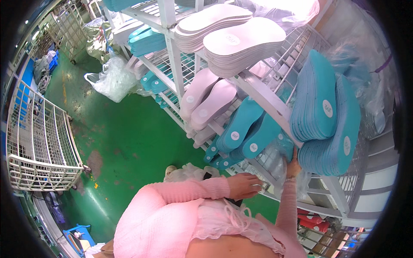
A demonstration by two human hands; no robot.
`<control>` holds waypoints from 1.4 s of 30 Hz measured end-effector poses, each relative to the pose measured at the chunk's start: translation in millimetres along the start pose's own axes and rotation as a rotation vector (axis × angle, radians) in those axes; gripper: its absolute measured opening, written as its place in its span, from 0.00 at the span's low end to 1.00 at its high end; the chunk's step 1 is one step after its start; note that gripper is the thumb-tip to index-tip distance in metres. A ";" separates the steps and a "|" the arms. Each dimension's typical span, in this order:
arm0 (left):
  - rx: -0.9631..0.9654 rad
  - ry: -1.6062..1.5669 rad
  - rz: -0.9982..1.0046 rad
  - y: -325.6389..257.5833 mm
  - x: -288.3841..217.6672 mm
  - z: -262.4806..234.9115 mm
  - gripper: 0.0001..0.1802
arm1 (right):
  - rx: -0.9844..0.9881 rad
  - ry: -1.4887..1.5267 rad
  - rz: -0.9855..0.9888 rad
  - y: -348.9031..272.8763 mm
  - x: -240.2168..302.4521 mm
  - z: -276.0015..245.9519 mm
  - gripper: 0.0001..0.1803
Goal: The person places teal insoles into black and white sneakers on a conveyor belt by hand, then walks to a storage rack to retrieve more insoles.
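Floor: green painted concrete floor (124, 142), left of frame.
Left hand (245, 185): flat, fingers together, on white wire rack (262, 170).
Right hand (294, 165): grip unclear, at clear plastic bag (275, 157) under teal foam insoles (325, 112).
Care: brace the rack, pull slowly.

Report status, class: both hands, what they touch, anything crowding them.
Left hand flat on wire shelf. Right hand gripping clear plastic bag. Teal insole stacks crowd above.

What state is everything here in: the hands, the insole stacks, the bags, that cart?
Left hand: open, flat on the white wire shelf.
Right hand: raised, touching clear plastic wrap.
Teal foam insole stacks: on edge, leaning.
White insole stacks: lying flat.
Clear plastic bag: on the floor, crumpled.
White wire cart: upright.
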State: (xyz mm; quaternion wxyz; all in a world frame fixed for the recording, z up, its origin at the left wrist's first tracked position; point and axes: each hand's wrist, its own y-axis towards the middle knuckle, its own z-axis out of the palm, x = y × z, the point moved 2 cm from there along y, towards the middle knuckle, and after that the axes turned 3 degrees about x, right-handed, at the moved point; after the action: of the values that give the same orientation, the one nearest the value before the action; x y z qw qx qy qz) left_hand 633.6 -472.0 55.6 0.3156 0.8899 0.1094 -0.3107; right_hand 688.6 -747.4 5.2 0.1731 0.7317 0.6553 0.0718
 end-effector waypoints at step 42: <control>-0.458 -1.224 -1.406 -462.7 597.0 -337.6 0.41 | 0.429 1.267 1.159 169.4 735.2 309.5 0.53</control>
State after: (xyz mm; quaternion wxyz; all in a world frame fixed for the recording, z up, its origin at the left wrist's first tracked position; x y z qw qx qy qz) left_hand 1083.6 99.2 -339.1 0.2257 0.2207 0.4925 -0.8110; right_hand 1045.8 -87.0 -313.2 -0.4272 0.7881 0.1534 0.4157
